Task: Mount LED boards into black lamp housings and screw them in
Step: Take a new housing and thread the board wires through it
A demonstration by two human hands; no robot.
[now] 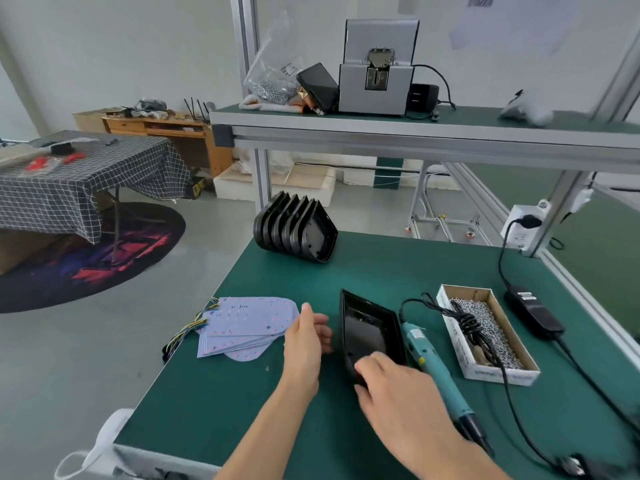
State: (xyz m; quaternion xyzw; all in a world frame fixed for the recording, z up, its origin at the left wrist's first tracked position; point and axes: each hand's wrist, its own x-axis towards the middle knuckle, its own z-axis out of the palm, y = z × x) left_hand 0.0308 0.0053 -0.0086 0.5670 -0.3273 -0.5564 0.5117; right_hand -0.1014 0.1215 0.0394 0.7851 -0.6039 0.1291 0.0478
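Observation:
One black lamp housing [369, 327] lies open side up on the green bench [277, 393]. My right hand [394, 393] holds its near end, fingers curled over the rim. My left hand [306, 337] hovers open between the housing and a fanned stack of pale blue LED boards [249, 327] with coloured wires at their left end; it touches neither that I can tell. A row of several more black housings [294, 230] stands on edge at the bench's far left. A teal electric screwdriver [433, 365] lies just right of the housing.
A cardboard box of screws [485, 337] with a coiled cable sits at the right. A black power adapter [535, 311] and its cord run along the right edge. The upper shelf [381, 129] carries a grey screw feeder [375, 77]. The bench's left edge drops to the floor.

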